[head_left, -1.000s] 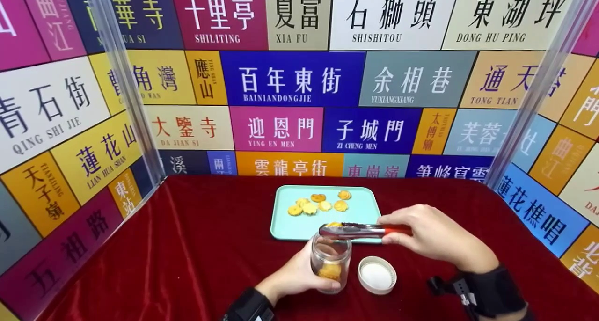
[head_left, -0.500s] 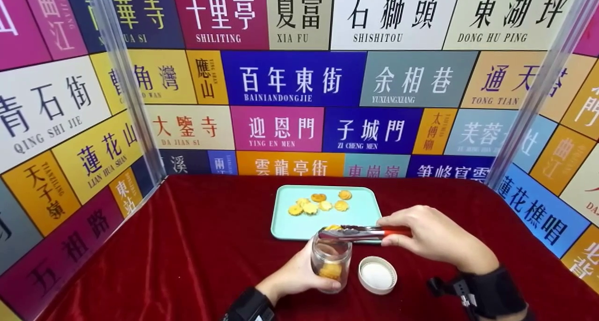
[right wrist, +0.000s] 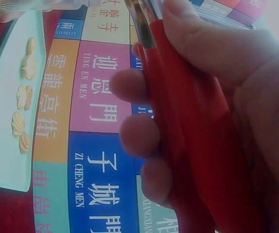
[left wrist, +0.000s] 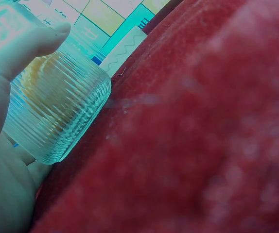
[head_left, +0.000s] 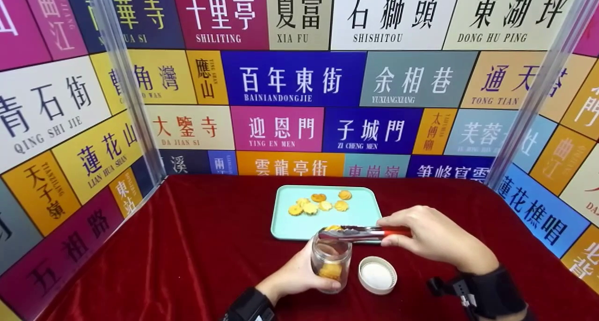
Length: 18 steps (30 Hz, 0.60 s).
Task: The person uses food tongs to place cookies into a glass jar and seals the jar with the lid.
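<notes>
My left hand (head_left: 297, 274) grips a clear ribbed glass jar (left wrist: 66, 111) on the table, thumb across its side; cookies (head_left: 330, 270) lie at the bottom of it. My right hand (head_left: 426, 232) holds tongs (head_left: 365, 232) by their red handles (right wrist: 193, 131), fingers curled round them. The metal tips are over the jar's mouth, with a yellow cookie (head_left: 334, 228) at them; whether it touches the rim cannot be told. Behind the jar, several cookies (head_left: 310, 207) lie on a mint-green tray (head_left: 285, 227).
A round white lid (head_left: 377, 275) lies right of the jar. Dark red cloth (head_left: 201, 246) covers the table. Printed panels (head_left: 290, 77) with place names rise at the back and both sides, with clear upright posts (head_left: 140, 101) at the corners.
Hands, jar and tray stay nearly where they were. Over the last second the tongs' tips have dipped very slightly at the jar's mouth.
</notes>
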{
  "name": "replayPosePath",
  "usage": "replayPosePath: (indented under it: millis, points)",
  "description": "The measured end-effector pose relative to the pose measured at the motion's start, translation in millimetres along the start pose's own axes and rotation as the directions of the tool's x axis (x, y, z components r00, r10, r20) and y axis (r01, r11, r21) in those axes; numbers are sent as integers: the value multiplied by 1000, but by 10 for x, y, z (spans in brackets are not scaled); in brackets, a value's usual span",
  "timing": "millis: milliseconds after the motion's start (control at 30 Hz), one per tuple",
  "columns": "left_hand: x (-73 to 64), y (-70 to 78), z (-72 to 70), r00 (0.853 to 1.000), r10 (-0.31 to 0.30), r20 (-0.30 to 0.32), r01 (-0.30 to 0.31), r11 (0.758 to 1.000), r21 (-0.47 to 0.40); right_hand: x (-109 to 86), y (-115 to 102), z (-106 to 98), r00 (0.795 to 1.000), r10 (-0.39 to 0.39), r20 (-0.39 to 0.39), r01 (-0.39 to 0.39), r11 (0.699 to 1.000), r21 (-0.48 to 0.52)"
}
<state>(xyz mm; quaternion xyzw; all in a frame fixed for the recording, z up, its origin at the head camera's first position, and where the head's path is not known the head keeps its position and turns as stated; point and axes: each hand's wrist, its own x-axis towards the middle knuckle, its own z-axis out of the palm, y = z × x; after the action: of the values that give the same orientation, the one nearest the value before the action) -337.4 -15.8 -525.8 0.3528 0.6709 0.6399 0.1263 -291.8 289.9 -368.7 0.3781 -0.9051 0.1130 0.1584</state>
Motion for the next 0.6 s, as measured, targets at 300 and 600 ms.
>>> replayPosePath:
  millis: [300,600]
  points:
    - [-5,9,1,1000,-23,-9,23,1000,2,-10,-27,-33,994,100,48,-103,993,63]
    - [-6,7,8,999,-36,-4,36,999,-18,-9,-39,-30,986,158,48,-161,985,58]
